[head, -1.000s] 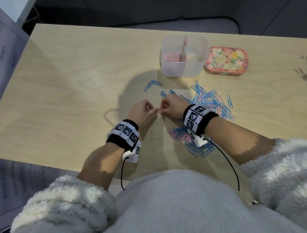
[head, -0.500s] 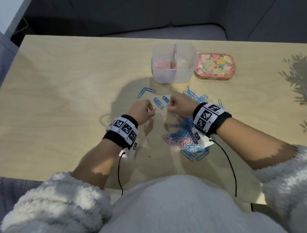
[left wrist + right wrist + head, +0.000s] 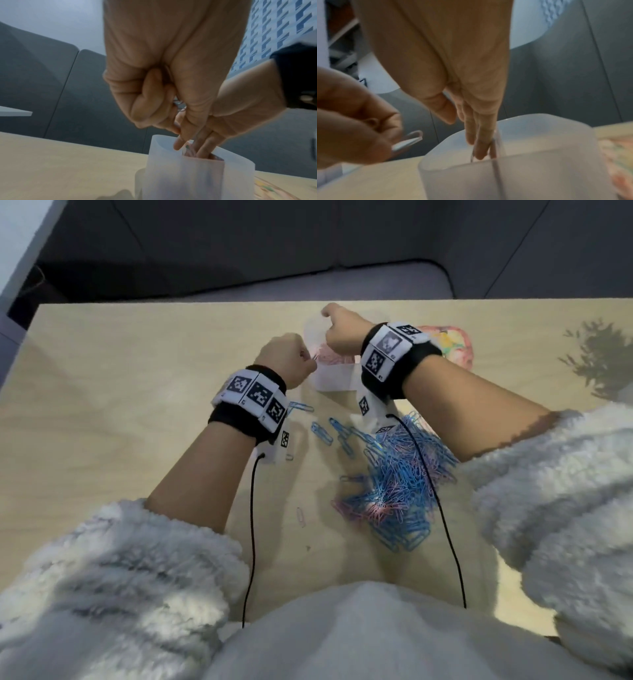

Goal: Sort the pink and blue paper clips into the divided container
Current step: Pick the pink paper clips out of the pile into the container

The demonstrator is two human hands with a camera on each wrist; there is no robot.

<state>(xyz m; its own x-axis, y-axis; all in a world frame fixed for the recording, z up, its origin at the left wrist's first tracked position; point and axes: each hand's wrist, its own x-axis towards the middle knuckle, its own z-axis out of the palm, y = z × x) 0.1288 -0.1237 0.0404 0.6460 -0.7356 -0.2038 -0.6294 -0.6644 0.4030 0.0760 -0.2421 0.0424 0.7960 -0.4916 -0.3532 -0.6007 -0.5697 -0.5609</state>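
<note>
The translucent divided container (image 3: 334, 380) stands at the far middle of the table, with pink clips (image 3: 327, 357) in its left compartment. My right hand (image 3: 339, 335) hovers over it; its fingers (image 3: 481, 142) point straight down beside the divider (image 3: 496, 169), thumb apart. A thin clip (image 3: 472, 155) shows by the fingertips. My left hand (image 3: 287, 359) is curled just left of the container (image 3: 180, 175) and pinches a pale paper clip (image 3: 410, 140). The mixed pile of blue and pink clips (image 3: 394, 484) lies nearer me, under my right forearm.
A floral tin (image 3: 452, 345) sits right of the container, partly behind my right wrist. Loose blue clips (image 3: 322, 431) and a single clip (image 3: 300, 517) lie on the table (image 3: 120, 405). Wrist cables hang over the pile.
Both hands rose from beside the pile and went forward to the container. The right hand's fingers straightened down into it; the left keeps its pinch on a clip.
</note>
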